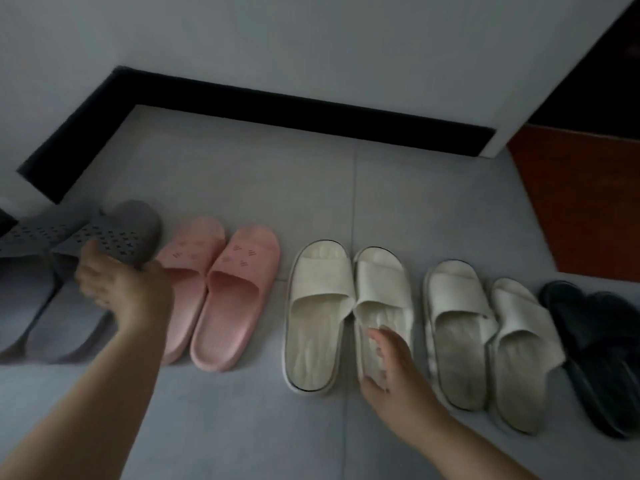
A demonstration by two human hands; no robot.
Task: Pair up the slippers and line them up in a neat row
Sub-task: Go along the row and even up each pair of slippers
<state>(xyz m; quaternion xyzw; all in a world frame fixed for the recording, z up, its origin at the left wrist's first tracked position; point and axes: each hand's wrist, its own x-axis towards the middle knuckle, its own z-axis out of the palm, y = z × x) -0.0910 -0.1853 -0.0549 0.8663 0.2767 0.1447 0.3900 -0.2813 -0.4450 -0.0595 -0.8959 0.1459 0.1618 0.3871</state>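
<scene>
Cream slipper [381, 282] mid-row on the floor [242, 427], toe toward the wall [311, 46], long axis likewise; rests the open right hand [391, 368] on its heel. Clasps the grey slipper [117, 233] by its strap with the left hand [114, 285], far left

Left hand [116, 289] outstretched, right hand [391, 365] flat-fingered

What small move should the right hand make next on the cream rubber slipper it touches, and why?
Probably the right hand should nudge the heel of the right cream rubber slipper leftward: its strap touches the left cream rubber slipper, yet their heels stand apart. The left hand grips a grey perforated slipper.
</scene>
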